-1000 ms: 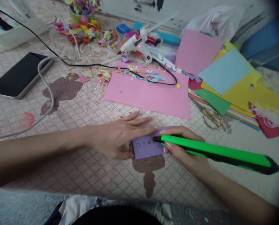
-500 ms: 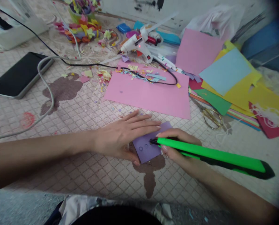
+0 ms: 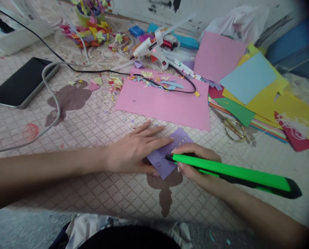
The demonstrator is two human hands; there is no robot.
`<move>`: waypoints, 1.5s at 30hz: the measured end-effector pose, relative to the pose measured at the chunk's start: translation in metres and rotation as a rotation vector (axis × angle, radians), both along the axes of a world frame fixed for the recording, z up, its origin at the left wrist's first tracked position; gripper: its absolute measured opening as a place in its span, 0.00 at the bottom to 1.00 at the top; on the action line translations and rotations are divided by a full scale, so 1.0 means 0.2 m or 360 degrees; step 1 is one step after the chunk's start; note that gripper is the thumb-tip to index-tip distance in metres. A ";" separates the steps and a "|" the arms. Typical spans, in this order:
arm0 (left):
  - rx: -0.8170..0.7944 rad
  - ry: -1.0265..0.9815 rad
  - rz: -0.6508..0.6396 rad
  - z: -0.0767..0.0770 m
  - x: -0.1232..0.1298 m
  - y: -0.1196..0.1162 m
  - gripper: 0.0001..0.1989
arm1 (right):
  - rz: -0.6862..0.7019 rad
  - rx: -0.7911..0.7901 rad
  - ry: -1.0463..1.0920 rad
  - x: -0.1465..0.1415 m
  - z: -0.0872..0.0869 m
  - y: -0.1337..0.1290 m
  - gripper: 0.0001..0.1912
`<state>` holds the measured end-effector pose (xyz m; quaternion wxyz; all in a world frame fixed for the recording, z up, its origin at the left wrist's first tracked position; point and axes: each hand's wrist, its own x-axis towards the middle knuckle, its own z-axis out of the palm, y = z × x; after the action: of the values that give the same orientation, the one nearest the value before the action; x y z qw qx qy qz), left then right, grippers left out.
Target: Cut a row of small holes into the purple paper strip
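Note:
A small purple card [image 3: 165, 167] lies on the patterned tablecloth, with drawn circles near its lower left end and several pale round marks towards its upper right. My left hand [image 3: 133, 150] rests flat on the card's left side, fingers apart. Between the fingers of my right hand [image 3: 196, 166] is a green and black cutter-like tool [image 3: 229, 171], its dark tip touching the card beside the circles. The tool's long body slants out to the right above my forearm.
Beyond my hands lies a pink sheet [image 3: 159, 109] with paper scraps. Behind it rests a white glue gun [image 3: 156, 52] with a black cord. Gold-handled scissors [image 3: 234, 129] and stacked coloured paper [image 3: 250, 77] are at right; a dark tablet [image 3: 19, 83] is at left.
The purple card has turned slightly, and more of its upper right end with the round marks shows. My left hand's fingers have drawn back a little to the left.

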<state>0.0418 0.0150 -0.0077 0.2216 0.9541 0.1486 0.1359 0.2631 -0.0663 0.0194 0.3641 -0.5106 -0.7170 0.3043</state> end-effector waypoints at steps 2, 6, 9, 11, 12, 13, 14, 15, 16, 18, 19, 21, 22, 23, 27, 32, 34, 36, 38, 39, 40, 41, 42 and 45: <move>0.0021 -0.0020 0.0035 0.00 0.00 -0.01 0.43 | 0.0005 0.0040 -0.0007 0.00 0.00 0.00 0.08; 0.0033 -0.0049 0.0008 0.00 -0.01 -0.01 0.42 | 0.0043 0.0032 0.0004 0.01 -0.01 0.01 0.08; 0.0048 -0.0037 -0.0010 0.00 -0.01 0.00 0.38 | 0.0091 0.0037 0.0020 0.02 -0.02 0.01 0.09; 0.0054 -0.0022 -0.0005 0.00 0.00 0.00 0.35 | 0.0118 0.0047 0.0034 0.02 -0.03 0.01 0.09; 0.0056 -0.0020 -0.0003 -0.01 0.00 0.00 0.34 | 0.0133 0.0046 0.0040 0.03 -0.03 0.01 0.10; 0.0058 -0.0022 -0.0004 -0.01 0.00 0.00 0.34 | 0.0143 0.0045 0.0046 0.03 -0.03 0.01 0.10; 0.0060 -0.0027 -0.0005 -0.01 0.00 0.00 0.34 | 0.0151 0.0037 0.0050 0.03 -0.03 0.01 0.10; 0.0061 -0.0031 -0.0006 -0.01 0.00 0.00 0.34 | 0.0163 0.0034 0.0058 0.03 -0.03 0.01 0.10; 0.0063 -0.0035 -0.0008 -0.01 0.00 0.00 0.34 | 0.0175 0.0031 0.0061 0.02 -0.03 0.01 0.10; 0.0062 -0.0037 -0.0008 -0.01 0.00 0.00 0.34 | 0.0182 0.0033 0.0057 0.02 -0.04 0.02 0.10; 0.0060 -0.0037 -0.0008 -0.01 0.00 0.00 0.34 | 0.0185 0.0038 0.0054 0.02 -0.04 0.02 0.10; 0.0053 -0.0033 -0.0008 -0.01 0.00 0.00 0.34 | 0.0178 0.0039 0.0048 0.02 -0.04 0.02 0.10; 0.0049 -0.0030 -0.0008 -0.01 0.00 0.00 0.34 | 0.0174 0.0037 0.0048 0.03 -0.05 0.02 0.10; 0.0048 -0.0027 -0.0008 -0.01 0.00 0.00 0.34 | 0.0170 0.0038 0.0049 0.03 -0.05 0.01 0.10; 0.0051 -0.0035 -0.0005 -0.02 0.00 0.00 0.35 | 0.0183 0.0040 0.0034 0.02 -0.04 0.02 0.09; 0.0048 -0.0028 -0.0005 -0.01 0.00 -0.01 0.35 | 0.0175 0.0044 0.0016 0.02 -0.03 0.02 0.09; 0.0042 -0.0026 -0.0012 -0.01 0.00 -0.01 0.35 | 0.0168 0.0034 0.0017 0.01 -0.03 0.02 0.09; 0.0040 -0.0029 -0.0013 -0.01 -0.01 0.00 0.35 | 0.0150 0.0036 0.0015 0.01 -0.03 0.02 0.10; 0.0039 -0.0030 -0.0009 -0.01 -0.01 0.00 0.35 | 0.0138 0.0046 0.0006 0.01 -0.03 0.02 0.10; 0.0038 -0.0031 -0.0005 -0.01 -0.01 0.00 0.35 | 0.0139 0.0046 -0.0001 0.00 -0.03 0.02 0.10; 0.0036 -0.0031 -0.0004 -0.01 -0.01 0.00 0.35 | 0.0135 0.0051 -0.0005 0.00 -0.02 0.02 0.10; 0.0032 -0.0029 -0.0004 -0.01 -0.01 0.00 0.35 | 0.0139 0.0051 -0.0012 0.00 -0.02 0.02 0.10; 0.0029 -0.0030 -0.0005 -0.01 -0.01 0.00 0.34 | 0.0149 0.0055 -0.0016 0.00 -0.02 0.02 0.10; 0.0027 -0.0037 -0.0006 -0.01 -0.01 0.00 0.34 | 0.0152 0.0089 -0.0031 0.00 -0.02 0.03 0.09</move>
<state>0.0402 0.0143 -0.0098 0.2155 0.9546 0.1429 0.1478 0.2637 -0.0609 0.0163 0.3565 -0.4684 -0.7522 0.2961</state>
